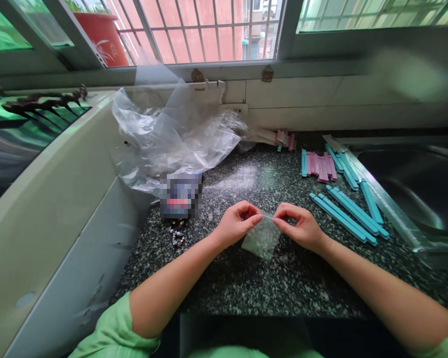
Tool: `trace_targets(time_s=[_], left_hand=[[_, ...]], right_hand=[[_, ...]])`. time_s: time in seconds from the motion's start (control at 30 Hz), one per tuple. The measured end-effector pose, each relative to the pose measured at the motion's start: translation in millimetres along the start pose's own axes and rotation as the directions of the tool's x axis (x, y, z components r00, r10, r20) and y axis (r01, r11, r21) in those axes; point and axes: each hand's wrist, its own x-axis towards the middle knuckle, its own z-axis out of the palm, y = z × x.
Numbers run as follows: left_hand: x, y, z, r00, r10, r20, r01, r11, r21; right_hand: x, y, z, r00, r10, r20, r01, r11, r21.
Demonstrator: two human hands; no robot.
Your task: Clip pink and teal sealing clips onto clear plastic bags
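Note:
A small clear plastic bag (262,238) hangs between my two hands, just over the dark speckled countertop (246,293). My left hand (239,221) pinches one top corner between thumb and forefinger. On the opposite corner, my right hand (298,223) has the same kind of pinch. No contents can be made out inside the bag. Right of my right hand lie several long blue sealing clips (343,219). Behind them sits a group of pink clips (321,166) with a blue one at its left end.
A heap of large clear plastic bags (179,134) lies at the back left. Before it are a blurred-out dark object (181,196) and small shiny metal pieces (177,237). A few more clips (284,139) lie by the wall. The sink (414,169) borders the right side.

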Motion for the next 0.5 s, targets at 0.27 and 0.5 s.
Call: trace_targets(time_s=[0.27,0.5], left_hand=[[0.5,0.7,0.1,0.999,0.024,0.027,-0.026,0.998,0.061],[-1.3,4.9,2.3,0.997,0.035,0.074,-0.044,0.991,0.124]], right_hand=[[0.5,1.0,-0.3,1.000,0.011,-0.029,-0.011,1.000,0.000],[0.0,-0.3,0.5,0.999,0.009,-0.041,-0.011,1.000,-0.027]])
